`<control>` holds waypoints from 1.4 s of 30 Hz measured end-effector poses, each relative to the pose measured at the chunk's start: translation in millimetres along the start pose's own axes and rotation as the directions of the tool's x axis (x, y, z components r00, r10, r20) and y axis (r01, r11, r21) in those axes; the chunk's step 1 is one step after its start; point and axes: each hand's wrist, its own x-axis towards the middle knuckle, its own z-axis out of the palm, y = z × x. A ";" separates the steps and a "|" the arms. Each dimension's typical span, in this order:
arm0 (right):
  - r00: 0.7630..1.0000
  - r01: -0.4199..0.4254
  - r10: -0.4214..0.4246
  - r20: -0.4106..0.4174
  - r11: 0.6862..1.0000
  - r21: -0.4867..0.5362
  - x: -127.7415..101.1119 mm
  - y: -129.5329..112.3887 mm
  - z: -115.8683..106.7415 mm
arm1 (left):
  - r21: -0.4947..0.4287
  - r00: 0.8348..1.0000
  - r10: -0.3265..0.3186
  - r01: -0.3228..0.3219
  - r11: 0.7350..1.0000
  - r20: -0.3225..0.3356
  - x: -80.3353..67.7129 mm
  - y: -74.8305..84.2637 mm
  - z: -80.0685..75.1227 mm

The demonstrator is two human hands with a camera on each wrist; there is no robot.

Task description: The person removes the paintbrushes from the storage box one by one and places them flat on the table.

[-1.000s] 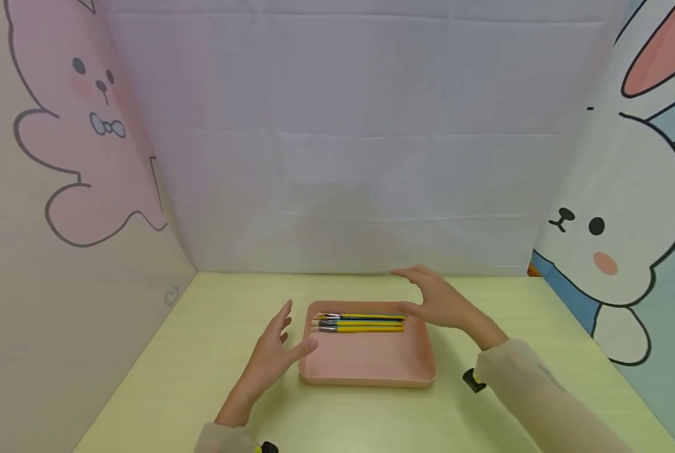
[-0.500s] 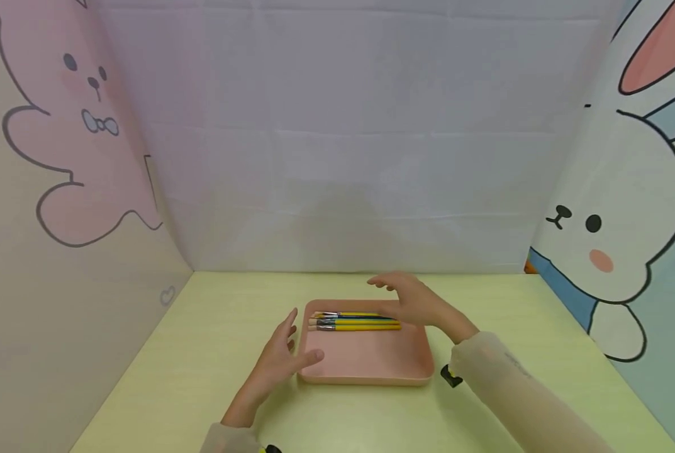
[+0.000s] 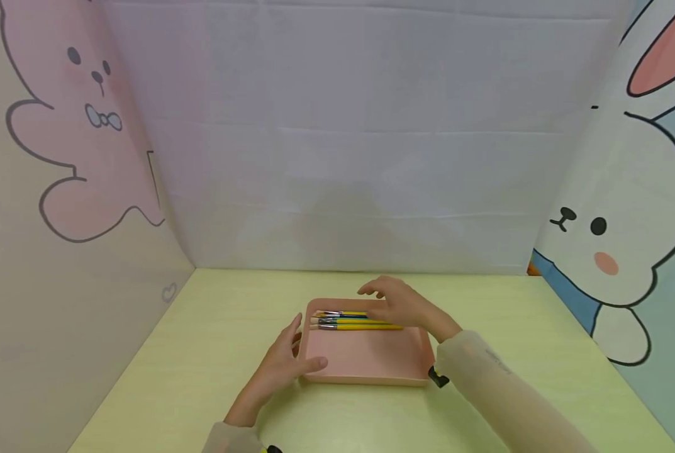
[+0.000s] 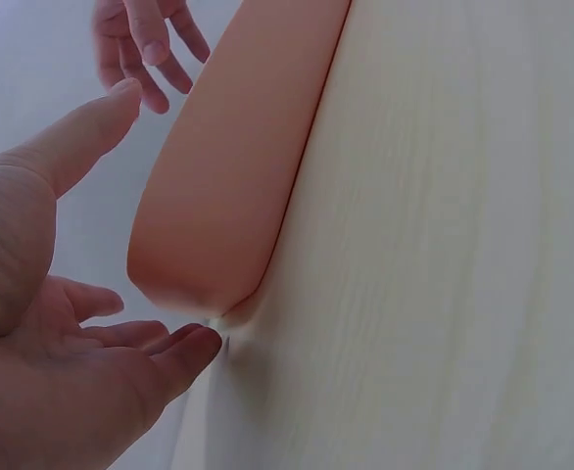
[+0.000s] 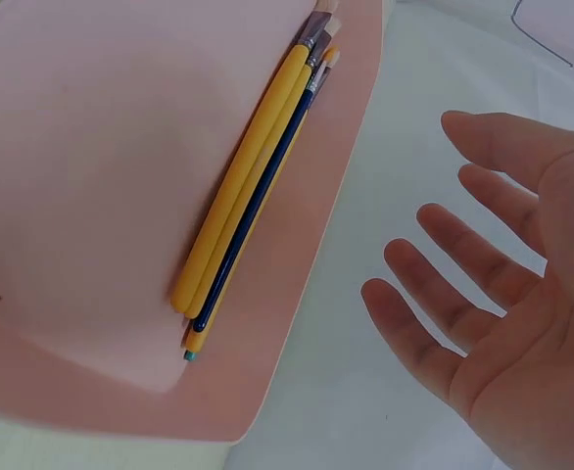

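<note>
A pink tray (image 3: 365,362) lies on the table, with several paintbrushes (image 3: 354,326) side by side along its far edge. Most of their handles are yellow and one is dark blue, as the right wrist view shows. My left hand (image 3: 277,365) is at the tray's left side, thumb over the rim and fingers outside; in the left wrist view the fingers (image 4: 184,357) are spread near the tray's corner. Whether they touch it I cannot tell. My right hand (image 3: 402,305) hovers over the brushes' handle ends, fingers loosely extended and holding nothing; it hides part of the handles.
The pale yellow table (image 3: 201,352) surrounds the tray. A white cloth backdrop (image 3: 365,189) rises behind it. Side panels carry a pink cartoon animal (image 3: 88,157) on the left and a white rabbit (image 3: 620,220) on the right.
My right hand has moved left and slightly down, from the tray's right corner to above the brushes. The left hand has drifted right, closer to the tray's left side.
</note>
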 end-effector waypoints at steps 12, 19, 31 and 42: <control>0.998 -0.051 0.051 0.039 0.999 0.002 13.4 -1.4 17.2 | 0.009 0.999 0.003 -0.004 1.000 0.036 0.3 -6.3 -2.9; 0.994 -0.062 0.061 0.092 0.998 0.011 17.6 -0.9 23.0 | 0.020 0.997 0.018 -0.020 1.000 0.076 1.3 -7.7 -4.0; 0.985 -0.079 0.082 0.151 0.997 -0.023 22.8 -7.6 32.2 | 0.014 0.994 0.027 -0.028 0.999 0.109 -0.3 -11.7 -7.9; 0.972 -0.146 0.139 0.189 0.989 0.022 23.6 -12.3 37.6 | -0.008 0.991 0.043 -0.043 0.999 0.128 -0.8 -12.4 -9.1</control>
